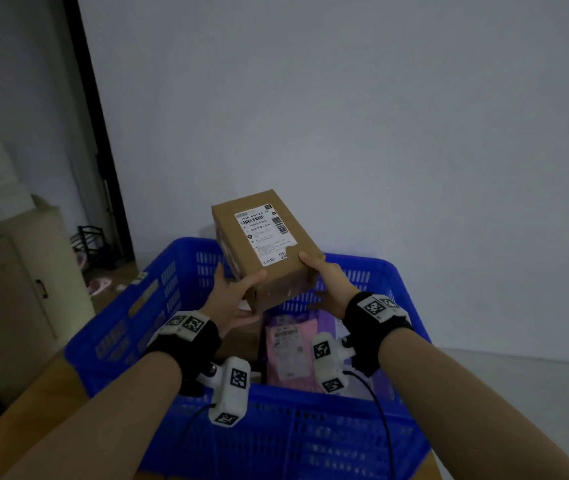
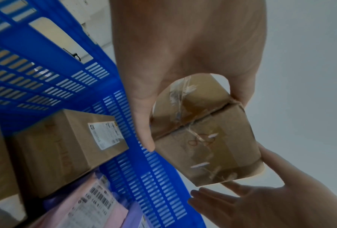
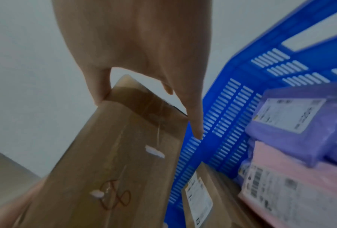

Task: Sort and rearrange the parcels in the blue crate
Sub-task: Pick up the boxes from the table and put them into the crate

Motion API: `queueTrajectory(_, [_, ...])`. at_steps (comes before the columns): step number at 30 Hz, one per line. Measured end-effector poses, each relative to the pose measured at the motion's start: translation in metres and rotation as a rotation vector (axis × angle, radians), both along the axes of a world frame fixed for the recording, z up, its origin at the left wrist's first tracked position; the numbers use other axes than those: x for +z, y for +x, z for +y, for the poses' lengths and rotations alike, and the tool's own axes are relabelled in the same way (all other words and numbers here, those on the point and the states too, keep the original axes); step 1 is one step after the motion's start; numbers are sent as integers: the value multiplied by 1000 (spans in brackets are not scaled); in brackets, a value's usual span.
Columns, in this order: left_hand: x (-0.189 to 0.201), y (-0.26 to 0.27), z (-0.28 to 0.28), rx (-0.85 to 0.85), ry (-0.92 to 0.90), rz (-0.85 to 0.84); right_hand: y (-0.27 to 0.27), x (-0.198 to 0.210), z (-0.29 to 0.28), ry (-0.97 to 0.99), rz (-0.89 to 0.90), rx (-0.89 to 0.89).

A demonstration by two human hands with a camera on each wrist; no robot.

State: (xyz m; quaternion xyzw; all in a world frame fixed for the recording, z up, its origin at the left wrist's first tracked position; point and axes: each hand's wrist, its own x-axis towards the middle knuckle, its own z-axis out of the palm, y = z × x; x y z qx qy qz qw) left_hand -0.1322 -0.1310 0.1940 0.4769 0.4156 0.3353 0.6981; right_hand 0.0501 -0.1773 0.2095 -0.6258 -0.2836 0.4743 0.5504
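Both hands hold a brown cardboard box (image 1: 265,247) with a white shipping label, tilted above the far side of the blue crate (image 1: 117,327). My left hand (image 1: 241,292) grips its near left corner, thumb on top and fingers beneath. Over at the near right corner, my right hand (image 1: 314,278) has its thumb on top and its fingers under the end. The left wrist view shows the box's taped underside (image 2: 202,138). Inside the crate lie a pink parcel (image 1: 290,348), a purple parcel (image 3: 290,123) and another cardboard box (image 2: 66,146).
The crate stands on a wooden table (image 1: 16,427) against a pale wall. A beige cabinet (image 1: 16,289) is at the left, with a black rack (image 1: 92,244) on the floor behind it.
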Motion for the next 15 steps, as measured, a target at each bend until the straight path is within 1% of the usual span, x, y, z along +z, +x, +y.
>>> queueTrajectory(3, [-1, -4, 17, 13, -4, -8, -10, 3, 14, -55, 93, 104])
queueTrajectory(6, [-2, -3, 35, 34, 0, -2, -13, 6, 29, -11, 147, 201])
queueTrajectory(10, [4, 1, 58, 43, 36, 56, -8, 8, 56, 9, 140, 166])
queueTrajectory(13, [11, -9, 83, 139, 59, 123, 7, 10, 72, -19, 101, 189])
queueTrajectory(15, [13, -23, 104, 218, 116, 150, 21, 7, 80, -45, 83, 199])
